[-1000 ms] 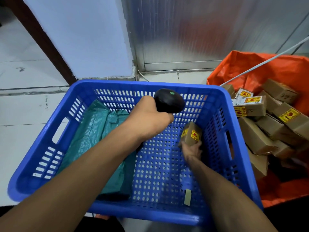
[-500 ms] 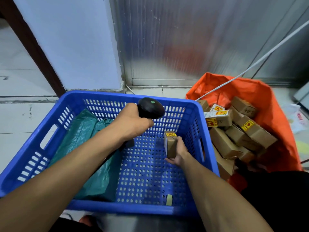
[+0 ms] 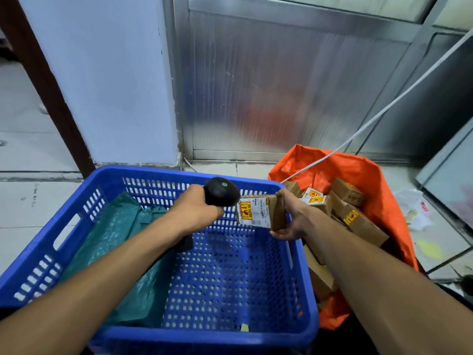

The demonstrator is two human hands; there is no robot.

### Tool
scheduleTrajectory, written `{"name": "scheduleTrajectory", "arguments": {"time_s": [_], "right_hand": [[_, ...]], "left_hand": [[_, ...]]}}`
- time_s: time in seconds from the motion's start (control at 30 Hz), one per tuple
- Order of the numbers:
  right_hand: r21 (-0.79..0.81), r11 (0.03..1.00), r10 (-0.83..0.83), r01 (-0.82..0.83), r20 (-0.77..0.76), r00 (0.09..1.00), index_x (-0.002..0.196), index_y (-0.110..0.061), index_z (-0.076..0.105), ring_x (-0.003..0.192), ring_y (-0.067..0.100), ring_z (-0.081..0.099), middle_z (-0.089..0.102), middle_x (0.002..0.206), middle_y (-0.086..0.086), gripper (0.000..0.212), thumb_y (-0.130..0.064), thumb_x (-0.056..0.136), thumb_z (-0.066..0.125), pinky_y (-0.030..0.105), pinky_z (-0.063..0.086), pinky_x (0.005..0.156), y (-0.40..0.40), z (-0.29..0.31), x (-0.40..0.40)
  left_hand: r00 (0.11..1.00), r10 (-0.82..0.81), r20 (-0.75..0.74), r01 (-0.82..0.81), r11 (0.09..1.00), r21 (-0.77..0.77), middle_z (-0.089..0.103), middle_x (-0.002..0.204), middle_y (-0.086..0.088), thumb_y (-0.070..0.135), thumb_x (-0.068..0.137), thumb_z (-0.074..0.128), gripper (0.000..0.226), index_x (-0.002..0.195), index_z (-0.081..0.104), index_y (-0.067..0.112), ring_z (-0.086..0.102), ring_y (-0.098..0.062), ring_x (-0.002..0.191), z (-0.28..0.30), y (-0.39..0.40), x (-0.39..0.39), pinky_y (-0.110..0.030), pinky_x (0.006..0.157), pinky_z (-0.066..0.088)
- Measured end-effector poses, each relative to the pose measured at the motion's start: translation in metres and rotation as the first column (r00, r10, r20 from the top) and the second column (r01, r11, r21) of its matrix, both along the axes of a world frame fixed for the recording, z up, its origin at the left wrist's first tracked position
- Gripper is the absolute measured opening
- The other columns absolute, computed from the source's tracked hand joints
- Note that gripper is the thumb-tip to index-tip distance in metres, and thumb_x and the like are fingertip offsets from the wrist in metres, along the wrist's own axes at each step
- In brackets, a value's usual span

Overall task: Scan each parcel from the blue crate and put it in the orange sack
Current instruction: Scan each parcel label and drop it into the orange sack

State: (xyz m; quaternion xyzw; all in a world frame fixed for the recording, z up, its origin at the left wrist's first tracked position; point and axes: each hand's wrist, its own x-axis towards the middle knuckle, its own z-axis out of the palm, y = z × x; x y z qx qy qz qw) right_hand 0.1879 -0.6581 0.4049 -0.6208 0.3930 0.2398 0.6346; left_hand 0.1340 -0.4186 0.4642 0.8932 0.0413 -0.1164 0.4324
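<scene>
— One small cardboard parcel [image 3: 263,211] is up in the air, over the right rim of the blue crate [image 3: 194,257], its white and yellow label turned toward the black scanner [image 3: 220,191]. The scanner's nose sits just beside the label.

— And what's around it?

— Right of the crate, touching its wall, the orange sack [image 3: 363,172] stands open with a heap of brown boxes [image 3: 358,221] inside. A green plastic bag [image 3: 120,242] lies along the crate's left floor, and a small pale scrap [image 3: 245,328] near the front wall. Everything rests on a pale tiled floor [image 3: 28,201]; behind are a white pillar [image 3: 112,80] and ribbed metal panels [image 3: 281,80]. A white cable [image 3: 384,111] slants down into the sack.

— The hands?

— The right hand [image 3: 294,219] clasps the parcel, fingers over the top, thumb underneath. The left hand [image 3: 197,211] is wrapped round the scanner's handle.

— Anything unclear?

— The label's print is too small to read, the scanner's handle is mostly hidden by the hand, and the sack's near side is cut off behind the right forearm.
</scene>
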Motion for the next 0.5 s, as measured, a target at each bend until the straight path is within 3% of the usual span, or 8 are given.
{"name": "scheduleTrajectory", "arguments": {"time_s": [0.2,0.37,0.5], "right_hand": [[-0.136,0.977,0.173,-0.162,0.074,0.982,0.1,-0.017,0.061,0.071,0.029,0.069,0.071,0.074,0.012,0.042,-0.055,0.082,0.058,0.039,0.06,0.066,-0.012,0.051,0.005],[-0.141,0.978,0.175,-0.152,0.171,0.97,0.093,-0.015,0.061,0.078,0.027,0.068,0.066,0.087,0.013,0.035,-0.047,0.085,0.053,0.04,0.057,0.075,-0.02,0.077,-0.002],[-0.018,0.991,0.135,-0.134,0.191,0.972,0.101,-0.011,0.061,0.092,0.034,0.063,0.06,0.102,0.018,0.036,-0.043,0.088,0.05,0.046,0.056,0.078,-0.03,0.079,-0.012]], "left_hand": [[1.0,-0.022,0.007,0.022,1.0,0.008,0.068,0.081,-0.012,0.015,0.082,0.073,0.014,0.091,0.068,0.007,0.066,-0.026,0.077,0.001,-0.004,-0.001,-0.031,0.069,0.046],[0.998,-0.067,0.021,0.067,0.998,0.004,0.068,0.08,-0.01,0.017,0.082,0.075,0.013,0.091,0.068,0.01,0.068,-0.026,0.079,-0.001,-0.008,-0.002,-0.033,0.071,0.05],[0.997,-0.078,0.029,0.079,0.997,-0.026,0.069,0.079,-0.008,0.019,0.08,0.075,0.015,0.091,0.068,0.013,0.071,-0.029,0.085,-0.003,-0.011,-0.002,-0.037,0.075,0.054]]}}
